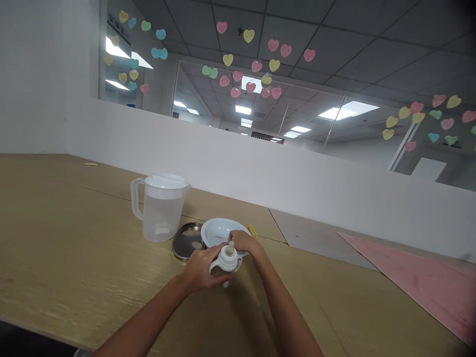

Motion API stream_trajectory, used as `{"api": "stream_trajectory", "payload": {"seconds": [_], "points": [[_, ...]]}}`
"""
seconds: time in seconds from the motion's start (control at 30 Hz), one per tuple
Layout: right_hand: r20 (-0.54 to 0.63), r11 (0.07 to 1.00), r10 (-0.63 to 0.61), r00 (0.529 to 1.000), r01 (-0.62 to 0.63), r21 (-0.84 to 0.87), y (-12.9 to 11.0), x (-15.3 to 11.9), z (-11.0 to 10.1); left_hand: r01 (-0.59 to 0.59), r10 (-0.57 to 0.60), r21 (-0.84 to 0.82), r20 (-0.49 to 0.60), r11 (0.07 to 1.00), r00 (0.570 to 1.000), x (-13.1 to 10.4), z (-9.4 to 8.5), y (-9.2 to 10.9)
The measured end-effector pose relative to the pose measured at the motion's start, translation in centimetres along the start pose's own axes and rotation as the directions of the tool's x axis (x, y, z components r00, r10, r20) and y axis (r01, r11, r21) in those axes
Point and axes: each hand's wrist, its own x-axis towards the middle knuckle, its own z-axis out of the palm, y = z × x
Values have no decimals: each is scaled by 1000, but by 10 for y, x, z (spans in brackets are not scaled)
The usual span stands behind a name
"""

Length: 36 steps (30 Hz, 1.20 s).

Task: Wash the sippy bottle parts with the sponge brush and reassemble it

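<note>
My left hand (203, 269) is closed around a white baby bottle (227, 259) with side handles and a pale teat on top. The bottle is above the table, tipped slightly. Just behind the teat, my right hand (243, 241) reaches over the near edge of a white bowl (211, 227). Its fingers are bent, and their tips are partly hidden behind the bottle. What they hold, if anything, does not show. A thin dark line lies in the bowl, too small to make out.
A lidded clear plastic pitcher (163, 210) stands left of the bowl. Between them lies a shiny metal tray (188, 241). Something yellow (252, 231) is at the bowl's right. A pink sheet (416, 277) covers the table's right part. A white wall (230, 163) runs behind.
</note>
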Motion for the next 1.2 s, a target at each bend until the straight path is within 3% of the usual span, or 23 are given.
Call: {"api": "stream_trajectory", "payload": {"seconds": [0.23,0.4,0.53,0.6,0.77,0.87,1.03,1.2], "points": [[-38,1000,11,999,-10,23,-1,-1,-2,10,-10,-6,2,1000,1000,0,0,0],[-132,984,-15,991,38,173,-5,-24,-29,11,-11,-9,-12,1000,1000,0,0,0],[4,948,-90,996,85,306,-19,-53,-50,20,-20,-12,-13,1000,1000,1,0,1],[52,964,-128,990,112,240,-29,-62,-52,35,-35,-9,-18,999,999,1,-1,1],[14,991,-116,993,117,-71,-46,-66,-43,41,-40,-45,11,998,999,1,-2,2],[23,974,-154,988,156,-162,-48,-65,-42,56,-55,-51,27,997,998,2,-4,2],[63,968,-188,980,196,-157,-43,-66,-45,76,-74,-45,51,996,996,2,-4,2],[81,931,-356,931,361,-53,-31,-58,-41,83,-81,-18,82,996,993,0,-1,0]]}}
